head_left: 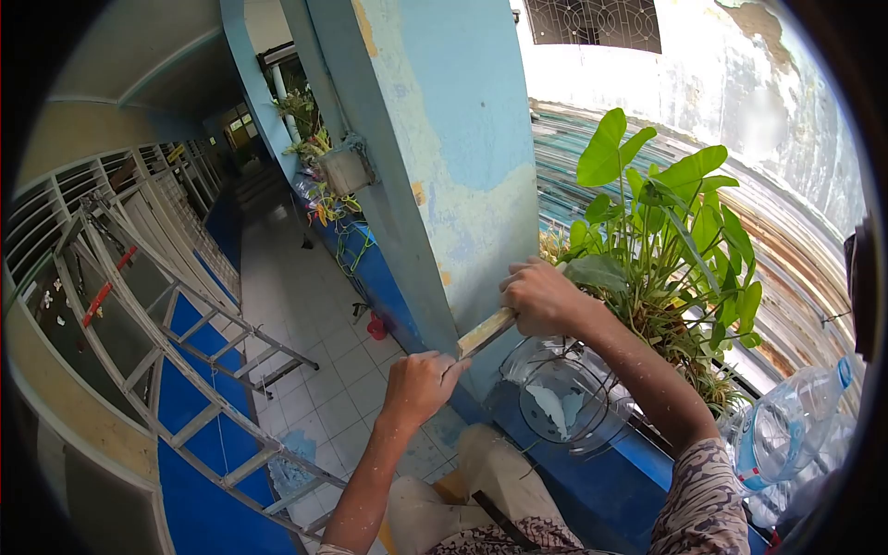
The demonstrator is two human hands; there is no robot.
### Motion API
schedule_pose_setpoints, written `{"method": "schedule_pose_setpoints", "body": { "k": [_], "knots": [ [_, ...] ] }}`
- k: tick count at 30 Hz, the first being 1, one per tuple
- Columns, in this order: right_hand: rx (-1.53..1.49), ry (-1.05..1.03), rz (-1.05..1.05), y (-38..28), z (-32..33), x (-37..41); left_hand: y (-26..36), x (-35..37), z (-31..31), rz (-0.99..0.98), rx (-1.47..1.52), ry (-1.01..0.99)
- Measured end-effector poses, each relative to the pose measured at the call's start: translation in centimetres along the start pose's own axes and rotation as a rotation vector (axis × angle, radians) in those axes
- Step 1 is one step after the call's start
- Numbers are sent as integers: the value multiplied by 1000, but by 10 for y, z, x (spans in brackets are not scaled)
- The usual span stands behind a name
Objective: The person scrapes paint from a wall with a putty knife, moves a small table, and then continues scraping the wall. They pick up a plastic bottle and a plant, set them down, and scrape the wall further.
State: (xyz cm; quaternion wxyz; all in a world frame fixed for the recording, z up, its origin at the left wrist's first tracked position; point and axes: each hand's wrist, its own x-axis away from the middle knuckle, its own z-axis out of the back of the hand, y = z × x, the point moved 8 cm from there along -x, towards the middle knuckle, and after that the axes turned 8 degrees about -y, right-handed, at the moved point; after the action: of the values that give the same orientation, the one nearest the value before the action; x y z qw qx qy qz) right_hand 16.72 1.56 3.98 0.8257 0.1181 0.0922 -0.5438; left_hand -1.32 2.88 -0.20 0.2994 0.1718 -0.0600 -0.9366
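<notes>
My right hand is closed around one end of a short, flat scraper-like tool, pale yellowish on top with a darker edge. At its other end, my left hand grips it with fingers curled and thumb along the tip. The tool is tilted, its right end higher, in front of the lower part of a light-blue pillar with peeling paint. Pale specks dot both forearms. Below my right hand, a clear plastic container with pale flakes in it stands on a blue ledge.
Leafy green plants grow beyond the ledge at the right, near large clear plastic bottles. A metal ladder leans along the left. A red cup stands on the tiled floor, by the blue low wall.
</notes>
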Motion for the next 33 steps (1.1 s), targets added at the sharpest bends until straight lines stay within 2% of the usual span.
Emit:
{"method": "schedule_pose_setpoints", "body": {
  "k": [1, 3, 5, 7, 8, 10, 11, 13, 14, 16, 17, 19, 20, 23, 24, 25, 26, 28, 29, 31, 33],
  "knots": [
    [22, 29, -37, -1, 29, 10, 5, 2, 21, 0, -4, 0],
    [12, 196, -99, -6, 90, 42, 13, 7, 75, -54, 134, 215],
    [-150, 332, -316, 3, 117, 81, 28, 8, 114, -174, -44, 502],
    [-292, 503, -412, 10, 126, 120, 44, -6, 125, -245, -151, 520],
    [-294, 500, -414, 8, 121, 137, 48, -18, 126, -243, -149, 516],
    [-917, 810, -541, 20, 102, 189, 74, -43, 108, -379, -439, 446],
    [-1017, 1021, -653, 15, 97, 214, 75, -59, 96, -376, -431, 430],
    [-1152, 1142, -761, 15, 77, 260, 66, -91, 45, -318, -672, 292],
    [-1153, 1134, -783, 10, 68, 275, 64, -91, 27, -322, -660, 276],
    [-1184, 1398, -773, 0, 54, 313, 60, -95, -20, -320, -1099, 172],
    [-1179, 1396, -787, -6, 49, 322, 54, -93, -39, -328, -1090, 166],
    [-1225, 1432, -850, -16, 35, 345, 36, -72, -94, -382, -1147, -11],
    [-1238, 1360, -900, -15, 22, 360, 29, -58, -111, -390, -1142, -18],
    [-1221, 1326, -1005, -21, 2, 395, 27, -22, -142, -458, -1143, -99],
    [-1264, 1439, -999, -28, 4, 392, 15, -12, -167, -341, -865, -656],
    [-1267, 1436, -1009, -27, -2, 398, 7, 17, -190, -200, -534, -1174],
    [-1228, 1426, -1018, -29, -10, 408, 1, 34, -201, -203, -529, -1187],
    [-1190, 1410, -1027, -28, -21, 417, 5, 32, -192, -179, 106, -647],
    [-1170, 1449, -1089, -28, -29, 424, 3, 30, -203, -177, 109, -653],
    [-1150, 1489, -1154, -29, -41, 432, -4, 4, -188, -15, 163, -296],
    [-1187, 1498, -1219, -29, -55, 437, 7, -14, -198, -83, 162, -274]
  ]
}}
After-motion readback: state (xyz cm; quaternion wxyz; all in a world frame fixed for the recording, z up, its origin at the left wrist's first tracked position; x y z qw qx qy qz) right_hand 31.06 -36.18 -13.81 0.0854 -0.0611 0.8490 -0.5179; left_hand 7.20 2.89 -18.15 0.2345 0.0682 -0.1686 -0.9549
